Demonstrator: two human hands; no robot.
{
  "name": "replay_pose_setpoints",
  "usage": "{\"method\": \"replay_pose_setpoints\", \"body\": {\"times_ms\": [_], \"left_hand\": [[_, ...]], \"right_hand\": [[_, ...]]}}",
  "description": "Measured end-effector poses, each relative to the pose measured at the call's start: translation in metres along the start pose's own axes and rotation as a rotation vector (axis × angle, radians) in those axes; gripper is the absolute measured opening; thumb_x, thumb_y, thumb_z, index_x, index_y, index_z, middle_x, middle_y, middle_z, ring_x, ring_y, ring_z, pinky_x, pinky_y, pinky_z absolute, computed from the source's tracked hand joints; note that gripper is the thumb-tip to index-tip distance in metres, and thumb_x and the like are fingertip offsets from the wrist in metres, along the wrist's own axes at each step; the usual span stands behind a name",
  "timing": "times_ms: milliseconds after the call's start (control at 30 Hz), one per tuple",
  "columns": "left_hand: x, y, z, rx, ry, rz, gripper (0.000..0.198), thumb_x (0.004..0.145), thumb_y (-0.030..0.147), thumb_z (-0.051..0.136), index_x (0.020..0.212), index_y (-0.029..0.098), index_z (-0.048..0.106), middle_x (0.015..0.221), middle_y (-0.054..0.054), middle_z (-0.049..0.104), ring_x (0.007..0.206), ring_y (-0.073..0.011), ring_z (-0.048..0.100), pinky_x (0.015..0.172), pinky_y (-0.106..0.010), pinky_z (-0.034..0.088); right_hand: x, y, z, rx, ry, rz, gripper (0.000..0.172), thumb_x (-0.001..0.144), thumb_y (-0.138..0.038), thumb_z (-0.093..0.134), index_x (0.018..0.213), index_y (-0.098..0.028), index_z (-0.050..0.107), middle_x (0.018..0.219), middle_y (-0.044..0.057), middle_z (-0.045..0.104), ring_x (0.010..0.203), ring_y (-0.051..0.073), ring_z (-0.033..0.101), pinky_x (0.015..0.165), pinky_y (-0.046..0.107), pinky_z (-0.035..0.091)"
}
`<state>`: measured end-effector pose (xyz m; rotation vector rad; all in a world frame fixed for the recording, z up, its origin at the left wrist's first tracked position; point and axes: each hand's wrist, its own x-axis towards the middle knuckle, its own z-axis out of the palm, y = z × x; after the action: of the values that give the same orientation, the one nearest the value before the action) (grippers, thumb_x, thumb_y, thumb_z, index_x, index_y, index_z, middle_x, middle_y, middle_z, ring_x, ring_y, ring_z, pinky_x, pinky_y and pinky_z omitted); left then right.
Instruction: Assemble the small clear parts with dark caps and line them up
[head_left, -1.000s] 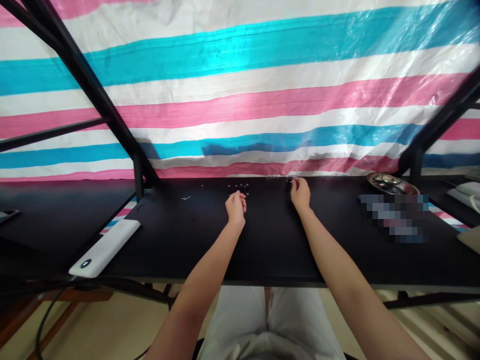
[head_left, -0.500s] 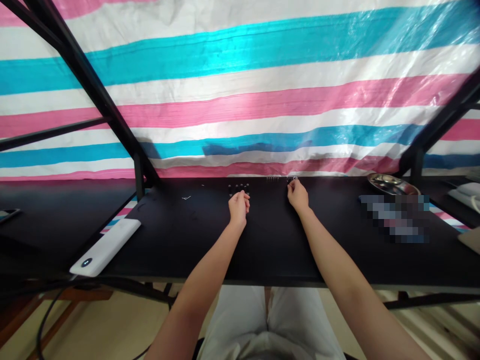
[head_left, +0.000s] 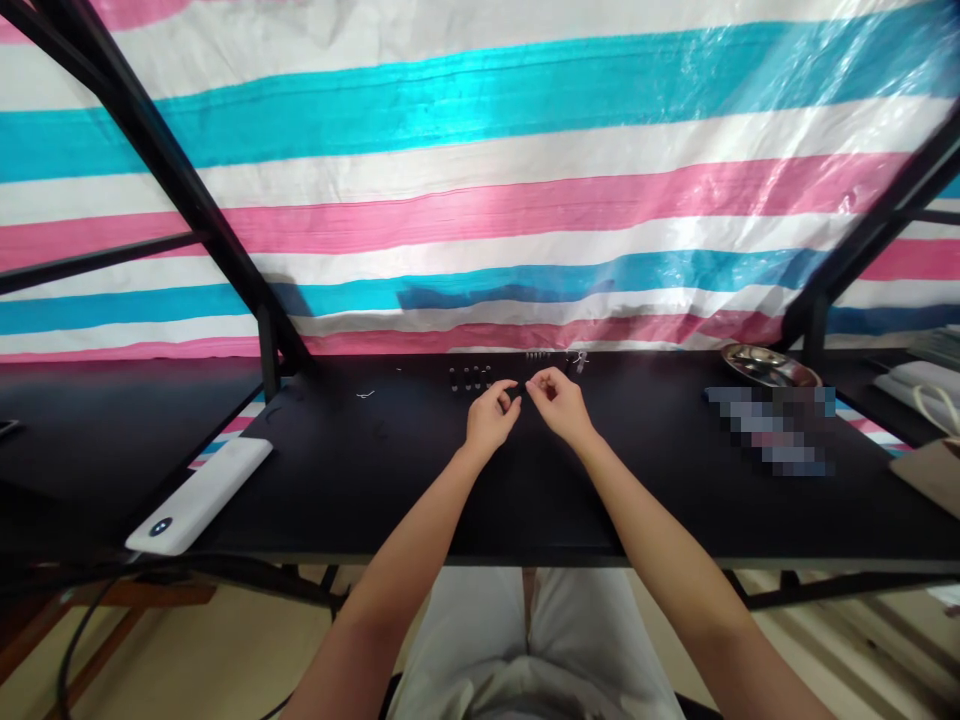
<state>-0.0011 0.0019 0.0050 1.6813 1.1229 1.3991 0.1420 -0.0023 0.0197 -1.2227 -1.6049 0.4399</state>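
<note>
My left hand (head_left: 492,414) and my right hand (head_left: 559,404) are close together over the middle of the black table. Both have their fingers curled in, with the fingertips facing each other. A tiny dark piece seems to sit between the fingertips, too small to make out against the black surface. Just beyond my left hand stand several small dark pieces with light ends (head_left: 470,378), set in a group. Farther back is a row of small metallic pieces (head_left: 538,355). Right of that row lies a little cluster of white and clear bits (head_left: 580,362).
A white power bank (head_left: 201,497) with a cable lies at the left. A shiny metal dish (head_left: 772,367) is at the back right, with a blurred-out item before it. White scraps (head_left: 365,394) lie back left. Black frame bars (head_left: 195,215) slope up in front of a striped sheet (head_left: 480,180).
My right hand has moved left, away from the small cluster at the back, to meet my left hand. My left hand has shifted slightly right and nearer, uncovering the group of dark pieces.
</note>
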Motion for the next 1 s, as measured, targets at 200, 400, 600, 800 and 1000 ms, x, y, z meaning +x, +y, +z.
{"method": "replay_pose_setpoints", "body": {"times_ms": [200,400,600,800,1000], "left_hand": [[0.000,0.006,0.001,-0.174,0.039,-0.142,0.021,0.054,0.008,0.071,0.072,0.020,0.069,0.055,0.003,0.048,0.050,-0.0070,0.038,0.051,-0.017,0.032],[0.001,0.002,0.001,-0.028,-0.001,-0.106,0.014,0.062,0.014,0.066,0.075,0.017,0.068,0.064,0.001,0.057,0.048,-0.0059,0.039,0.049,-0.018,0.032],[0.006,-0.003,-0.001,-0.105,-0.106,-0.177,0.030,0.071,0.032,0.063,0.094,0.014,0.062,0.074,-0.003,0.064,0.038,-0.0033,0.042,0.038,-0.018,0.031],[0.008,0.003,-0.005,-0.397,-0.161,-0.242,0.038,0.068,0.037,0.066,0.097,0.013,0.058,0.079,-0.005,0.065,0.038,-0.0029,0.045,0.034,-0.017,0.029],[0.007,0.005,-0.005,-0.486,-0.216,-0.252,0.037,0.068,0.036,0.067,0.096,0.012,0.058,0.077,-0.004,0.064,0.038,-0.0031,0.047,0.034,-0.017,0.029]], "right_hand": [[-0.007,-0.003,0.003,0.013,-0.107,-0.042,0.015,0.079,-0.034,0.049,0.076,-0.020,0.053,0.061,-0.002,0.049,0.054,0.010,0.044,0.054,0.022,0.037],[-0.010,-0.004,0.004,0.068,-0.098,-0.108,0.018,0.078,-0.036,0.052,0.088,-0.021,0.053,0.067,-0.002,0.052,0.058,0.011,0.047,0.057,0.024,0.040],[-0.007,0.006,0.000,0.131,0.045,-0.098,0.021,0.087,-0.031,0.036,0.092,-0.021,0.054,0.073,0.001,0.057,0.064,0.014,0.054,0.065,0.028,0.042],[-0.005,0.010,0.001,0.087,0.022,-0.097,0.022,0.087,-0.030,0.036,0.096,-0.021,0.054,0.080,0.004,0.060,0.075,0.017,0.058,0.072,0.031,0.044],[-0.006,0.007,0.003,0.049,0.001,-0.160,0.022,0.087,-0.029,0.036,0.098,-0.022,0.054,0.084,0.005,0.060,0.078,0.018,0.058,0.074,0.032,0.045]]}}
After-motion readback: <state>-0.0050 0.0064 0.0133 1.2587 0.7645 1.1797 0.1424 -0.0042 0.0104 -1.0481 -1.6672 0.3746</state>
